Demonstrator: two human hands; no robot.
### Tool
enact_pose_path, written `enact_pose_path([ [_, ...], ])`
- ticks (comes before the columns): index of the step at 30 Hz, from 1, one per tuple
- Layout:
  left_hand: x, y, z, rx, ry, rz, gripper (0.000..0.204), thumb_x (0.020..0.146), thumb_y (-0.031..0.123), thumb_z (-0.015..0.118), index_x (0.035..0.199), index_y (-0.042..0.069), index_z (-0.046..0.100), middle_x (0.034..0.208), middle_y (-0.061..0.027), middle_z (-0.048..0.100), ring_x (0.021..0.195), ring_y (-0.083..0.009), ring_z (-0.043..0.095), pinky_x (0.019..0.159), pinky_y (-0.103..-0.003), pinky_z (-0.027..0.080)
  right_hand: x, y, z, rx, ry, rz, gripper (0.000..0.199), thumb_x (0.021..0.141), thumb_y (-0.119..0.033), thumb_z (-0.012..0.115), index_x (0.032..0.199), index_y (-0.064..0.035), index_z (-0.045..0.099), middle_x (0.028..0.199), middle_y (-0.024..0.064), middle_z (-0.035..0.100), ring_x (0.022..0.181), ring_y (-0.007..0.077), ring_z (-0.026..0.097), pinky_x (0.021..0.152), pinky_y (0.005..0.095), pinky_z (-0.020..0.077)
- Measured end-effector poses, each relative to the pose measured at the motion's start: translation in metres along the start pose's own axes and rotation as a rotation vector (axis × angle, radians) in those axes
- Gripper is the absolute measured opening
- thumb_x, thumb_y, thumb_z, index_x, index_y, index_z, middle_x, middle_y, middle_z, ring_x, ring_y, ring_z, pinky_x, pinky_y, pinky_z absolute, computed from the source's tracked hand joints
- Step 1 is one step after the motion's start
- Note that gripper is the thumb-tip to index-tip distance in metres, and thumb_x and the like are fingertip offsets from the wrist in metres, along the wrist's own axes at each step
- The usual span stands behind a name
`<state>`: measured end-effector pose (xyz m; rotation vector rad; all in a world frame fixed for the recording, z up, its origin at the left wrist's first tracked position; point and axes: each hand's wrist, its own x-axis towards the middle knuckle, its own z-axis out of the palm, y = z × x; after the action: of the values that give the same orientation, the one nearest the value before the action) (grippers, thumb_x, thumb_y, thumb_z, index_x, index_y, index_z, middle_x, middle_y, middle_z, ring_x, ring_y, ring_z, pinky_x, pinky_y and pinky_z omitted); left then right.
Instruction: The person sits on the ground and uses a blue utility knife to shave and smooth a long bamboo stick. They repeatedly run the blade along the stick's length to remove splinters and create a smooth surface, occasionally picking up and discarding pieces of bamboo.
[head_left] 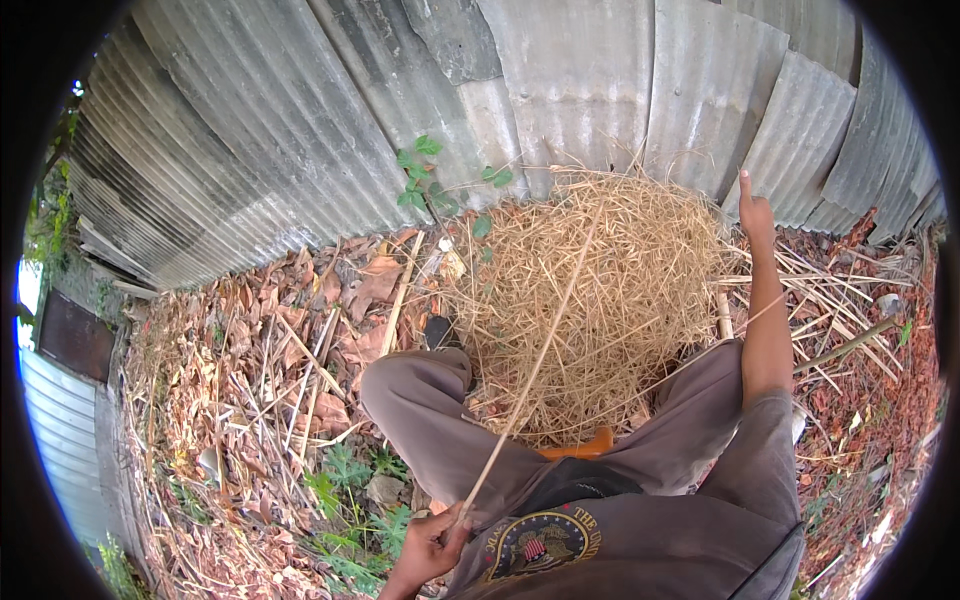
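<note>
Clamping a slender, dry-looking stalk (541, 360) is the left hand (432, 548); right hand (757, 214), grip unclear.

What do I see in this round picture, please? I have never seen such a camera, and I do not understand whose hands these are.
There is no robot here, only a person with bare hands. The single picture comes from a wide fisheye camera worn on the person's head, looking down, so straight edges bend near the rim.

The left hand, low in the picture, holds a long, thin dry stalk. The right hand is stretched far forward with one digit extended; I see nothing held in it.

On the ground before the person lies a heap of straw, with dry brown leaves to its left. Behind stand grey corrugated sheets.
</note>
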<state>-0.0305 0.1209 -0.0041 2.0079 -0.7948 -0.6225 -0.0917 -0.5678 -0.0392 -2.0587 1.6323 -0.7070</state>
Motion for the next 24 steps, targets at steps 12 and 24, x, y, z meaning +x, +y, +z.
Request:
enact_pose_path([
  [12,0.179,0.043,0.065,-0.847,0.069,0.012,0.032,0.099,0.018,0.051,0.127,0.003,0.051,0.063,0.0031,0.044,0.046,-0.0027,0.037,0.042,-0.019,0.031,-0.223,-0.156,0.015,0.173,-0.374,-0.996,0.076,0.08,-0.079,0.042,0.06,-0.0088,0.063,0.047,0.0092,0.053,0.047,0.0272,0.058,0.048,0.0405,0.0446],
  [24,0.19,0.063,0.064,-0.992,0.121,0.0,0.017,0.097,0.016,0.055,0.109,0.003,0.053,0.062,0.0023,0.047,0.047,-0.003,0.037,0.042,-0.019,0.03,-0.265,-0.159,0.021,-0.016,-0.564,-1.205,0.078,0.075,-0.083,0.044,0.057,-0.0087,0.062,0.046,0.0112,0.054,0.045,0.0292,0.059,0.045,0.0399,0.0448],
])
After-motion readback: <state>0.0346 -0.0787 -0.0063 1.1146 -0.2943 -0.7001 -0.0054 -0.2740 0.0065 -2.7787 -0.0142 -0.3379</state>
